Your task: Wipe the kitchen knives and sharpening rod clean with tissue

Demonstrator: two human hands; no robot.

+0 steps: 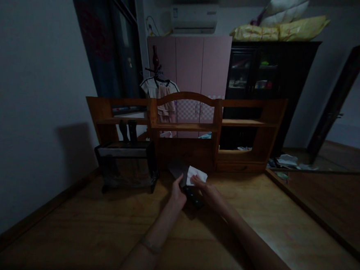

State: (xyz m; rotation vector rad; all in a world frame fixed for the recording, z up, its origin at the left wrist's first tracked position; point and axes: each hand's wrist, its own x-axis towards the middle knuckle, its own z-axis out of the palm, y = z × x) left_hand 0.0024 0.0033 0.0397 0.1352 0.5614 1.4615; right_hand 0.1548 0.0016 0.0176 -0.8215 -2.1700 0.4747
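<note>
A cleaver with a broad dark blade and a black riveted handle is held above the wooden surface, its blade pointing away and to the left. My left hand grips it where the blade meets the handle. In my right hand is a folded white tissue, lying against the right side of the blade. The fingers of that hand press on the tissue. Dim light hides the blade's exact edge.
A knife block with two black-handled knives stands at the left. Behind my hands rises a wooden shelf unit. The wooden surface meets a wall on the left and has a raised edge on the right.
</note>
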